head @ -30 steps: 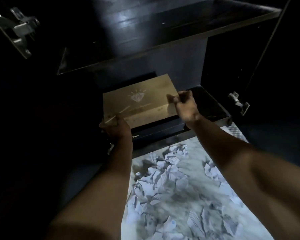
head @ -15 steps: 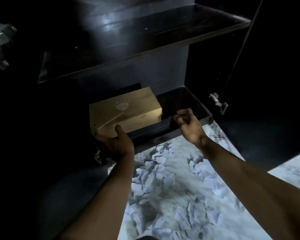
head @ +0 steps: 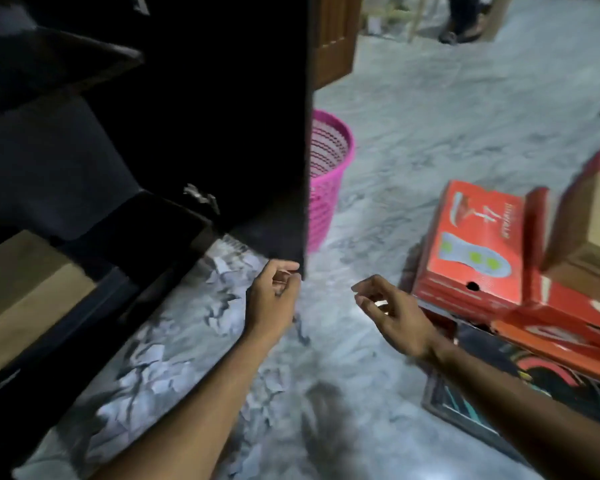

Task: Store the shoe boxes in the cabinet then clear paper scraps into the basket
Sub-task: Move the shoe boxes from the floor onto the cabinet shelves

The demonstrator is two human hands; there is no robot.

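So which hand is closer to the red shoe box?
The right hand. It hovers open just left of the red shoe box, not touching it. The left hand is farther away, at the bottom corner of the dark cabinet door.

Left hand (head: pixel 272 299) loosely curled — right hand (head: pixel 392 313) empty, fingers half-bent, both forearms extended.

Dim indoor light, motion blur throughout, cabinet interior (head: pixel 194 109) nearly black

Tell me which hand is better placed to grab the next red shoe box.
Right. The right hand hovers open just beside the red shoe box, while the left hand sits at the cabinet door edge, farther away.
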